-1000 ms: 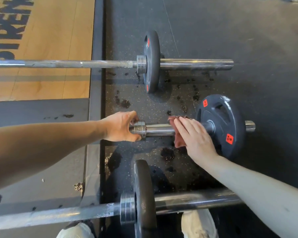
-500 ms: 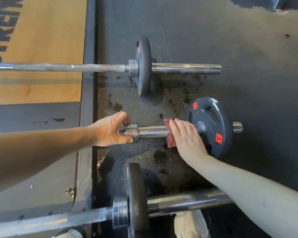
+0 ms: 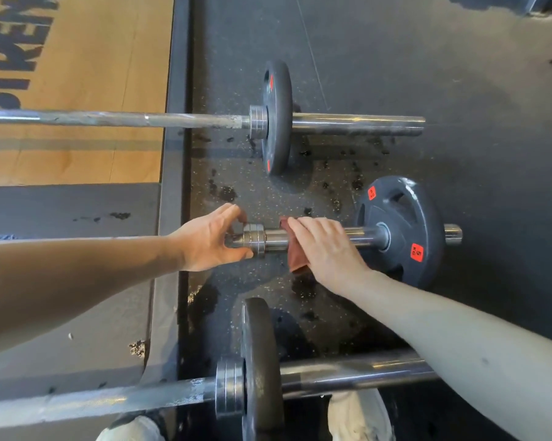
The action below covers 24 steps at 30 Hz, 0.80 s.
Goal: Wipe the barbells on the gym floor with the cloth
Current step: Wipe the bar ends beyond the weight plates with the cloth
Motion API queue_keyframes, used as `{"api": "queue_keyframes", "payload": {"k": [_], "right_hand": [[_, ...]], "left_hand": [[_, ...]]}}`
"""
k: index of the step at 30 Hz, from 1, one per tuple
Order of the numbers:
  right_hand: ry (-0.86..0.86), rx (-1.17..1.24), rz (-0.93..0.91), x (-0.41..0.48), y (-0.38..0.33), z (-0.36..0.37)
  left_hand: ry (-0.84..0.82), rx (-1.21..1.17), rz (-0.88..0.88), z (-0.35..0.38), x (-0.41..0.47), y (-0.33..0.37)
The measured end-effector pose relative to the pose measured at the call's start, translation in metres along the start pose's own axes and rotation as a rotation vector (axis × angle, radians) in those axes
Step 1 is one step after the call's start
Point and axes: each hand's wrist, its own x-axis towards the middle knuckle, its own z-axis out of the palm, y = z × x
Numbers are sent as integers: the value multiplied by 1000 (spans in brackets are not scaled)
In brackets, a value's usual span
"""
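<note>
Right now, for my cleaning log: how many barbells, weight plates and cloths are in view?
Barbells: 3 (far barbell, middle barbell, near barbell)
Weight plates: 3 (far plate, middle plate, near plate)
Cloths: 1 (red-brown cloth)
Total: 7

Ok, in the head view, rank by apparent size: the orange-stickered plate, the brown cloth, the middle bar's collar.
1. orange-stickered plate.
2-3. brown cloth and collar: unranked; visible parts look alike, and the right hand covers part of the cloth.
</note>
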Motion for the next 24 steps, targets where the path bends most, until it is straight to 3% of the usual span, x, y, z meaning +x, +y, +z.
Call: {"api": "queue_keyframes", "payload": {"k": [4, 8, 10, 14, 20, 24], "right_hand": [[4, 10, 132, -29, 45, 5], [-117, 189, 90, -37, 51, 2], [-48, 207, 55, -40, 48, 9], [201, 221, 173, -27, 21, 24], [106, 230, 36, 29, -37, 13], [52, 165, -48, 18, -16, 11]], "left_hand": [[-7, 36, 18, 0, 1, 0], [-16, 48, 30, 1, 0, 2], [-21, 54, 26, 2, -2, 3], [-33, 48, 12, 2, -2, 4], [-5, 62, -1, 1, -1, 3], [45, 115, 8, 7, -1, 1]]}}
